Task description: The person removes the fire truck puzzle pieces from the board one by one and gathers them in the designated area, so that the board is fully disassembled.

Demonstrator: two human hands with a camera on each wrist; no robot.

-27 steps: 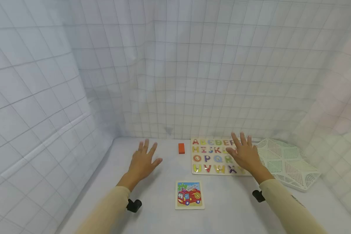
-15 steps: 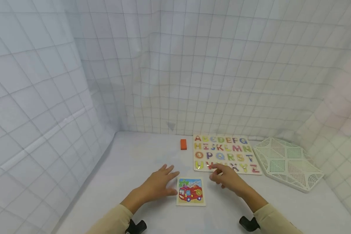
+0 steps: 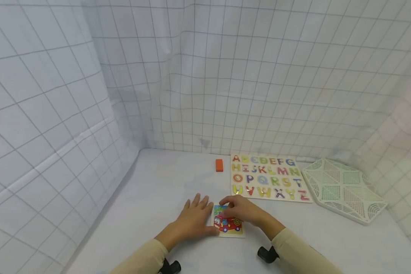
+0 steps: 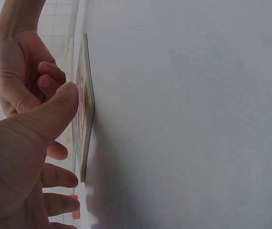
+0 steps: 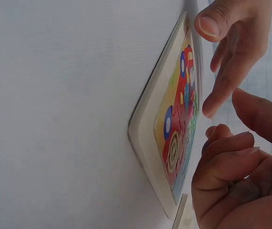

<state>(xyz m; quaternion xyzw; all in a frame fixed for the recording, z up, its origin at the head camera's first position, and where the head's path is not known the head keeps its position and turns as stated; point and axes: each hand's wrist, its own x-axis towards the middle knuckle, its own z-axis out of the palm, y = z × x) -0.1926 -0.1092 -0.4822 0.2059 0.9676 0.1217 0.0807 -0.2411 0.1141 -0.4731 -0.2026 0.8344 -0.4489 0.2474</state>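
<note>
Hands are held over the fire-engine puzzle [image 3: 227, 227], which lies flat on the surface [image 3: 161, 182] straight in front of the person, nearer than the alphabet board [image 3: 268, 177]. The left hand [image 3: 193, 220] is spread, its thumb set over the puzzle's left side; the right hand [image 3: 244, 209] is curled above the far part of the picture, thumb and fingertips apart in the right wrist view, and whether anything is touched or pinched by it cannot be told. From its thin, squared edge, the puzzle is judged to be light, stiff, sturdy and probably wooden; the printed face looks smooth and may be slightly slippery. Seams are seen between the pieces [image 5: 174, 149], so some could be shed in tilting. For the whole, hold is best taken by opposite sides of the pale frame [image 5: 143, 131], kept level; for a single piece, a fingertip is best worked in at a seam. No brand or wording can be made out on the puzzle. On the alphabet board, coloured capitals are set in four rows, from A at the far left corner to Z at the near right
</note>
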